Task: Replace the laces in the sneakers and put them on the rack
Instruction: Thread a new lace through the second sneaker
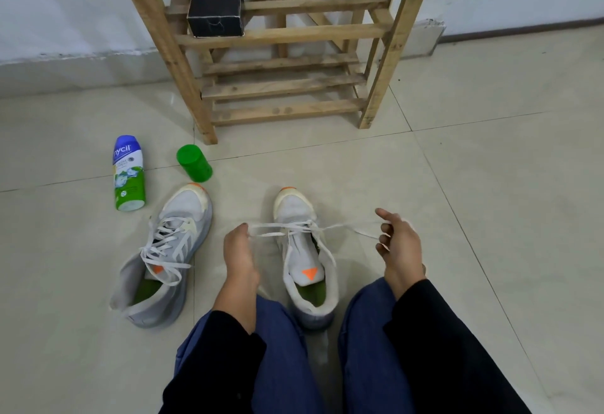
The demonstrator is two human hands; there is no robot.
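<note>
Lace point(274, 226) runs taut between both grips, threaded through the sneaker point(300, 247) lying midway. Left hand point(240, 243) pinches one end, right hand point(397, 239) curls round the other: likely evening the lengths. Second sneaker point(163, 257) outside left grip; rack point(277, 34) beyond.

The rack point(281, 34) runs off the top edge; a trouser leg point(281, 348) partly hides the right sneaker point(295, 211) heel.

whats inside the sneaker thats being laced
A green insole shows at the heel of the sneaker; the white tongue covers everything toward the toe.
</note>
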